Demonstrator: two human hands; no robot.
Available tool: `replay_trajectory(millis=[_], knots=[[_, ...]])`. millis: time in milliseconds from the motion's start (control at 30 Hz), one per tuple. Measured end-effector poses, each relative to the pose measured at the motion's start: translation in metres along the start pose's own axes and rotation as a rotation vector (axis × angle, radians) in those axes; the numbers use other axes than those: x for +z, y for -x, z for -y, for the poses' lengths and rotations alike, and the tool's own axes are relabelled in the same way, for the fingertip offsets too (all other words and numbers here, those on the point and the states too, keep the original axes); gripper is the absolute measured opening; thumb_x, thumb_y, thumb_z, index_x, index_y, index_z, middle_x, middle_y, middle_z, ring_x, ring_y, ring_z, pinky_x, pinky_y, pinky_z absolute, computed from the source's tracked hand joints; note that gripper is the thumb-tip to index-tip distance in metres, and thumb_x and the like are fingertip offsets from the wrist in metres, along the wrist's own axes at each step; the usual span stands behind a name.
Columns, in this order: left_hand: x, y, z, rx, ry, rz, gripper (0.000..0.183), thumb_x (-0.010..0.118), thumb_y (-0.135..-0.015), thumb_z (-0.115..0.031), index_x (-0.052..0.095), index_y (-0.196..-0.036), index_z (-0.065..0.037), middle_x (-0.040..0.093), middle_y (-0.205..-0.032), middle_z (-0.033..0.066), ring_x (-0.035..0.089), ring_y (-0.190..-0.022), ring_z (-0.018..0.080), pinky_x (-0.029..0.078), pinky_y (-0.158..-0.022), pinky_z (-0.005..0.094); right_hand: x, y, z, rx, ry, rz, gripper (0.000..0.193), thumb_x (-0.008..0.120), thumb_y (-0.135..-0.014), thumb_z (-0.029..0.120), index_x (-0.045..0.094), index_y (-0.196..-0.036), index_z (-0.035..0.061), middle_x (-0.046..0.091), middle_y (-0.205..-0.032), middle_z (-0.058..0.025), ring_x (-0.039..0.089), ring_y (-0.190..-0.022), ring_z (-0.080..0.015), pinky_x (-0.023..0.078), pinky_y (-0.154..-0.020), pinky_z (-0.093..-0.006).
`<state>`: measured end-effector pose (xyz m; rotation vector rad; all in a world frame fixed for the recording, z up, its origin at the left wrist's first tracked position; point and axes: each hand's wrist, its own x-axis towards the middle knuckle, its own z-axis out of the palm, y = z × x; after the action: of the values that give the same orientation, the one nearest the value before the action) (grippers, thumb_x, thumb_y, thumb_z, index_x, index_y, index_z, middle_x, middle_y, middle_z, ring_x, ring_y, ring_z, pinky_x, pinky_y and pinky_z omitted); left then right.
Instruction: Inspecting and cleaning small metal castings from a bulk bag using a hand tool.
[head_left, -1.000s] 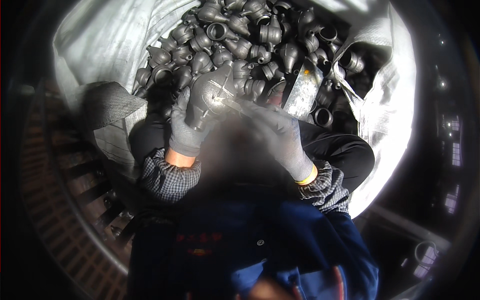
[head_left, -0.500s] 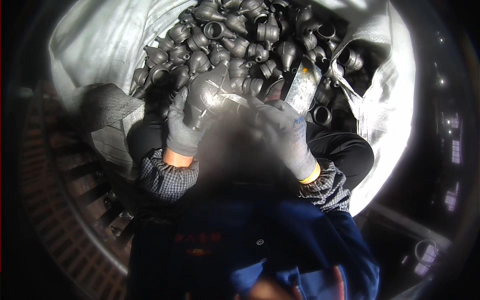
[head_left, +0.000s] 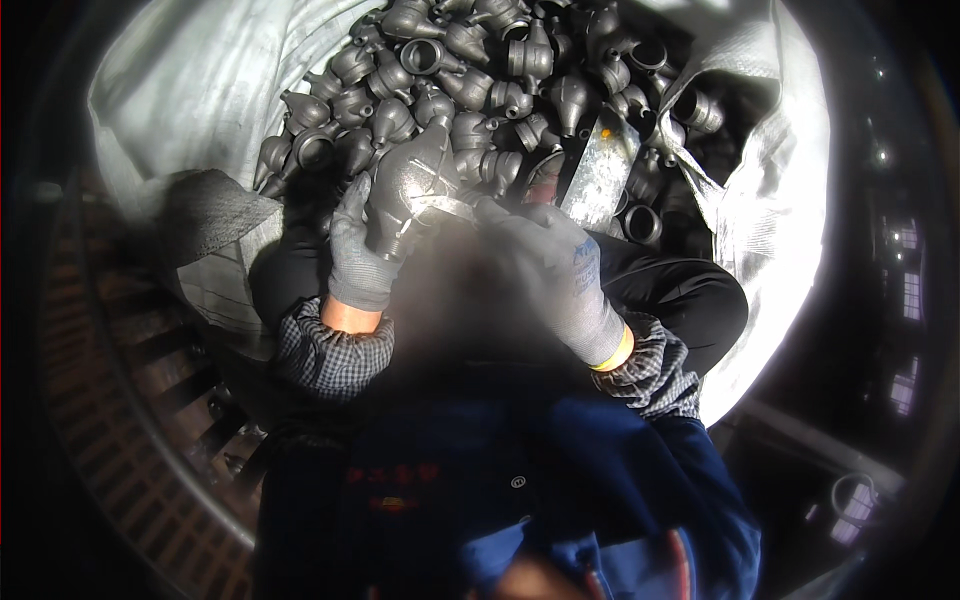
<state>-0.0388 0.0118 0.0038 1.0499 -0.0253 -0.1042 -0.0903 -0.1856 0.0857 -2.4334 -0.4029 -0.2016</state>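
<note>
My left hand (head_left: 360, 252), in a grey work glove, is closed around a dark grey bulb-shaped metal casting (head_left: 410, 178). The casting tilts with its narrow neck up and away and a threaded stub near my palm. Pale scraped lines cross its rounded side. In my gloved right hand (head_left: 555, 262) a thin flat metal blade (head_left: 447, 204) is gripped; its far part lies against the casting's side. The blade's grip end is hidden by my fingers, so its exact kind cannot be made out.
Many similar castings (head_left: 470, 85) are heaped beyond my hands in a large white woven sack (head_left: 215, 75). A flat metal plate (head_left: 604, 172) with an orange spot slants up beside my right hand. At the left stands a slatted brown crate (head_left: 110, 370).
My right hand has shifted slightly left, and the blade lies further across the casting. More pale lines show on the casting's side. My left hand keeps its hold.
</note>
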Motion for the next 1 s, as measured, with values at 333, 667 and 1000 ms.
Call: replay_trajectory(millis=[333, 667, 1000], knots=[[-0.007, -0.007, 0.006, -0.226, 0.462, -0.106, 0.042, 0.038, -0.097, -0.035, 0.047, -0.116, 0.002, 0.059, -0.106, 0.0201, 0.064, -0.086, 0.0337, 0.056, -0.063, 0.0430, 0.012, 0.005, -0.011, 0.111, -0.179, -0.057, 0.037, 0.061, -0.077, 0.004, 0.063, -0.112, 0.0143, 0.055, -0.077, -0.0094, 0.058, -0.072, -0.0268, 0.047, -0.062, -0.0340], [-0.005, -0.003, 0.005, -0.171, 0.373, -0.082, 0.042, 0.039, -0.096, -0.036, 0.047, -0.116, -0.001, 0.059, -0.107, 0.0202, 0.064, -0.087, 0.0341, 0.056, -0.065, 0.0426, 0.013, 0.007, -0.007, 0.097, -0.110, 0.004, 0.038, 0.058, -0.076, -0.001, 0.060, -0.114, 0.0008, 0.059, -0.080, -0.0123, 0.058, -0.072, -0.0250, 0.047, -0.068, -0.0315], [-0.002, -0.005, -0.003, -0.305, 0.555, -0.092, 0.040, 0.040, -0.096, -0.033, 0.048, -0.114, 0.002, 0.060, -0.103, 0.0202, 0.065, -0.083, 0.0331, 0.057, -0.062, 0.0426, 0.012, 0.003, -0.009, 0.129, -0.332, -0.040, 0.032, 0.059, -0.078, -0.002, 0.063, -0.109, 0.0047, 0.060, -0.080, -0.0124, 0.061, -0.073, -0.0254, 0.048, -0.066, -0.0305]])
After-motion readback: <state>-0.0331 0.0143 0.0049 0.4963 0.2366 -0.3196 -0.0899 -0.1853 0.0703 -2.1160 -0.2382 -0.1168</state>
